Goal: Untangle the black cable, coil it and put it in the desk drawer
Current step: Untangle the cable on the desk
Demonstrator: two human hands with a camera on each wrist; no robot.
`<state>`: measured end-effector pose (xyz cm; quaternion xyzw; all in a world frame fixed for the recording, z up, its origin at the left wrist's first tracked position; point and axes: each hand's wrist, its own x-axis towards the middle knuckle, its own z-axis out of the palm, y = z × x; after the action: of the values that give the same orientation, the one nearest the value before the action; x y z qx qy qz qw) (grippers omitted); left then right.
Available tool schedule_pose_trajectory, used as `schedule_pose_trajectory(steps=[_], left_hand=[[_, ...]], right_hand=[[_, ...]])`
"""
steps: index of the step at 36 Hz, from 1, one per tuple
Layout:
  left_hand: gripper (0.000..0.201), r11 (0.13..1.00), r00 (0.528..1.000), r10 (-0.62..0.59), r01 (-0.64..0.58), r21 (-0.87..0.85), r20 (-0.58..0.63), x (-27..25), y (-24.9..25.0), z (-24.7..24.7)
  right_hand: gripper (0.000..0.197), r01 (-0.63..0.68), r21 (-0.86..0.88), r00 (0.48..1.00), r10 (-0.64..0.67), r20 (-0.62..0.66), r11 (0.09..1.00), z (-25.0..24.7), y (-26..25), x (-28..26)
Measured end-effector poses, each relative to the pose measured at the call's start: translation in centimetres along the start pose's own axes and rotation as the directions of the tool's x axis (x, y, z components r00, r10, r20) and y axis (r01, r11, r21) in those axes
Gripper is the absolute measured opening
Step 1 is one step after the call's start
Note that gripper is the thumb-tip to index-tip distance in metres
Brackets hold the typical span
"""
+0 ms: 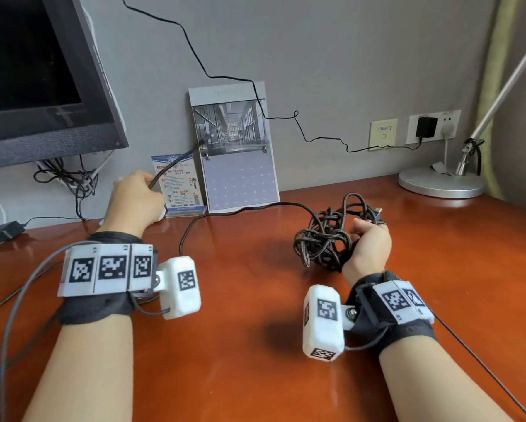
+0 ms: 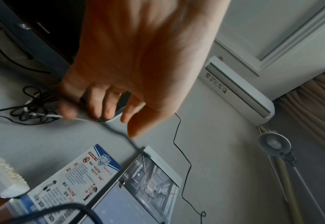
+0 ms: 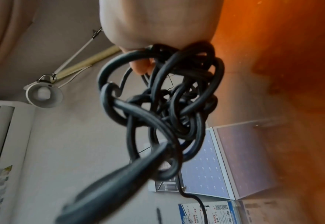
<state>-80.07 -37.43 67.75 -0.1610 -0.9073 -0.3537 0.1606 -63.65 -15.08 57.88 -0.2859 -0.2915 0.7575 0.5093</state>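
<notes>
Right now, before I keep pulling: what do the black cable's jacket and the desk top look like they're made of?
Black cable: looks like a woven fabric braid over the cord, matte; a fine weave texture shows in the head view, though the right wrist view blurs it smooth, so rubber is possible.
Desk top: reddish-brown wood or wood veneer with a glossy lacquer; it mirrors the calendar and shows soft glare.

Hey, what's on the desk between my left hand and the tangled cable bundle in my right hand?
In the head view, only a loose run of the black cable crosses the bare wooden desk between them.
</notes>
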Motion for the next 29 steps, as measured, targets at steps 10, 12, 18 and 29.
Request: schedule_pose_trajectory(steps=[10, 12, 18, 29], left_hand=[[0.022, 0.937, 0.877, 0.35, -0.336, -0.099, 0.331, -2.0, 3.3, 1.9], [0.019, 0.883, 0.801, 0.467, -0.444, -0.152, 0.374, -3.0, 4.7, 2.4], [0.022, 0.85, 0.684, 0.446, -0.525, -0.035, 0.578, -4.8, 6.1, 4.8], [0.034, 0.854, 0.778, 0.52, -0.488, -0.183, 0.354, -4.0, 4.8, 5.8]], right_hand=[[0.031, 0.083, -0.042, 0.902, -0.057, 0.427, 0.996, 0.9, -0.6, -2.1], [0.032, 0.128, -0.069, 0.864, -0.077, 0.497, 0.989, 1.1, -0.6, -2.5], [0.03, 0.217, -0.135, 0.812, -0.102, 0.574, 0.967, 1.4, -0.3, -3.1], [0.031, 0.25, -0.357, 0.794, 0.021, 0.607, 0.9, 2.2, 0.6, -3.4]])
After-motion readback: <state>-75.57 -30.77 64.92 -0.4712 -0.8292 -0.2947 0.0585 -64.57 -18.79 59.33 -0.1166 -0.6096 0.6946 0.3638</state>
